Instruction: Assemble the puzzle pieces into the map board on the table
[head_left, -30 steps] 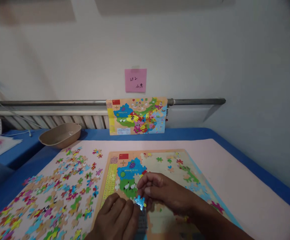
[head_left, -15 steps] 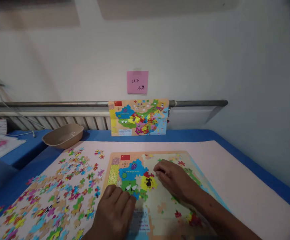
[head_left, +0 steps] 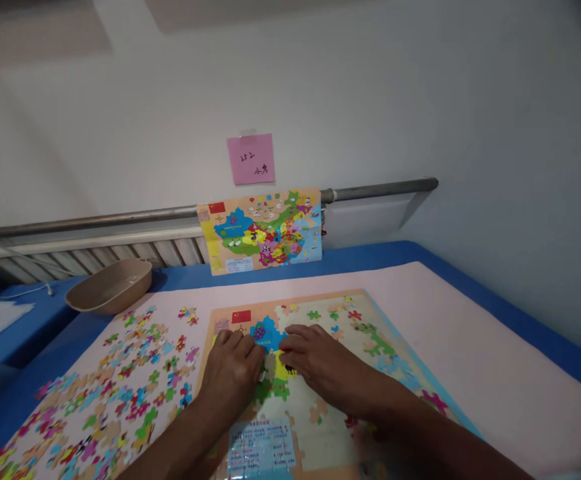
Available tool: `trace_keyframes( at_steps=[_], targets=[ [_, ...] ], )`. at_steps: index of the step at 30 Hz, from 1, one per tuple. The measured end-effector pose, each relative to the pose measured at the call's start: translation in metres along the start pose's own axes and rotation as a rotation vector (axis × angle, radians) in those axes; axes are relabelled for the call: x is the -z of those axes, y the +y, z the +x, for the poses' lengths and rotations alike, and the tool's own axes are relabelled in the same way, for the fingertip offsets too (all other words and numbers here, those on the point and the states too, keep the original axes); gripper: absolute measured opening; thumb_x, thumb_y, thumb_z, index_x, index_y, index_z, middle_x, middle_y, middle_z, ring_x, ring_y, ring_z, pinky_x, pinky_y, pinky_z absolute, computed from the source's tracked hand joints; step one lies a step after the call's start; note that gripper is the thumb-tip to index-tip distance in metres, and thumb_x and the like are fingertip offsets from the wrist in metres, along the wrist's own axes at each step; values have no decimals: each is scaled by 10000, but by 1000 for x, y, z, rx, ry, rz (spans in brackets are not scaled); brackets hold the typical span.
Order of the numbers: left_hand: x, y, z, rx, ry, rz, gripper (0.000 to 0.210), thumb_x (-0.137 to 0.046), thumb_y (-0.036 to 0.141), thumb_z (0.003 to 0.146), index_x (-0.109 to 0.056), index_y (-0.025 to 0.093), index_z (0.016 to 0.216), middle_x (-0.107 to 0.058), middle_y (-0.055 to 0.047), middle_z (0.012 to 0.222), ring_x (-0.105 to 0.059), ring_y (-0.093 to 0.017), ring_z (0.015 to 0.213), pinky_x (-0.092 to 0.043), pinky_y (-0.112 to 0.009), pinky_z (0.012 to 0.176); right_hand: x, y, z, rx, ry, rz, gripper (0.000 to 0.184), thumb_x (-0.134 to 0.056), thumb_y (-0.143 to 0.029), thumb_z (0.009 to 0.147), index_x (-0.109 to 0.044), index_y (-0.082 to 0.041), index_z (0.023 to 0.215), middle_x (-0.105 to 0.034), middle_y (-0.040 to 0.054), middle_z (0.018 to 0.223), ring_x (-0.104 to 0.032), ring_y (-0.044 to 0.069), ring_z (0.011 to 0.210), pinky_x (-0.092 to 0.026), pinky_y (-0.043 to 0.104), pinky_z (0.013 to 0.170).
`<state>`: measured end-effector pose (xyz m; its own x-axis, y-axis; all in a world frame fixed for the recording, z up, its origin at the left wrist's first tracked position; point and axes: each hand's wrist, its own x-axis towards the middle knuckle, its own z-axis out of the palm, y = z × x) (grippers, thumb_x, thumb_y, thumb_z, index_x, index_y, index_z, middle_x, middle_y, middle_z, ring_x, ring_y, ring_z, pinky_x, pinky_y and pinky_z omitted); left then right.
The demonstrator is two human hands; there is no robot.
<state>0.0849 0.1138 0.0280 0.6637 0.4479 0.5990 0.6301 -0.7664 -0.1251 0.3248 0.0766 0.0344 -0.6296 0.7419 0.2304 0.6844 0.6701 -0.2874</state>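
Note:
A partly assembled map jigsaw puzzle (head_left: 335, 437) lies on its board, with joined pieces on the left side and bare cream board showing on the right. My left hand (head_left: 234, 367) rests on the joined left part, fingers curled and bunched. Close beside it, my right hand (head_left: 320, 363) bends over the blue and yellow pieces, fingers drawn together with their tips down. Whatever lies under the fingertips of either hand is hidden. Between the hands show part of the blue region (head_left: 269, 331) and a yellow piece (head_left: 281, 368).
Many loose puzzle pieces (head_left: 115, 393) are scattered over the pink sheet (head_left: 470, 340) at left. A tan bowl (head_left: 113, 287) stands behind them. The printed reference map (head_left: 263, 233) hangs from a metal pipe (head_left: 375, 191), below a pink note (head_left: 251, 160) on the wall.
My left hand has moved up the board onto the joined part. My right hand has shifted left, and the two are now nearly touching. The view has tilted and turned slightly.

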Motion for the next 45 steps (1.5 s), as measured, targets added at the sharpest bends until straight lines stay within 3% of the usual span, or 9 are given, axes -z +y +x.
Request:
trace_keyframes(
  at_steps=[16, 21, 29, 39, 45],
  targets=[
    [-12, 6, 4, -49, -41, 64, 261, -637, 15, 860, -631, 208, 684, -603, -12, 674, -552, -231, 697, -345, -412, 727, 2, -1, -2, 26, -35, -64, 268, -587, -29, 898, -703, -201, 1067, -701, 89, 1140, -531, 269, 1187, -414, 409, 1010],
    [-14, 7, 2, -57, -41, 69, 243, -656, 6, 797, -637, 215, 674, -612, -13, 669, -559, -233, 688, -342, -411, 721, 4, -2, -2, 25, -34, -62, 252, -584, -44, 917, -702, -205, 1070, -704, 87, 1127, -536, 270, 1188, -416, 399, 997],
    [-14, 10, 4, -61, -69, 90, 263, -667, 14, 844, -635, 211, 671, -612, -19, 665, -566, -243, 684, -329, -414, 728, 4, -2, -1, 27, -43, -63, 229, -567, -44, 947, -682, -202, 1067, -712, 83, 1110, -545, 268, 1182, -408, 392, 987],
    [-15, 10, 4, -37, -177, 53, 243, -672, 42, 886, -663, 203, 703, -647, -27, 697, -601, -251, 721, -328, -424, 757, -1, -5, 0, 4, -45, -142, 168, -565, -77, 1003, -641, -175, 1117, -664, 74, 1175, -532, 258, 1149, -405, 405, 907],
    [-6, -6, 1, 109, -326, -61, 231, -628, 82, 944, -692, 219, 769, -684, -10, 758, -627, -225, 762, -348, -394, 765, 0, -4, 1, 2, -53, -94, 201, -549, -44, 1000, -643, -167, 1128, -658, 69, 1183, -532, 244, 1153, -399, 391, 934]
  ],
)
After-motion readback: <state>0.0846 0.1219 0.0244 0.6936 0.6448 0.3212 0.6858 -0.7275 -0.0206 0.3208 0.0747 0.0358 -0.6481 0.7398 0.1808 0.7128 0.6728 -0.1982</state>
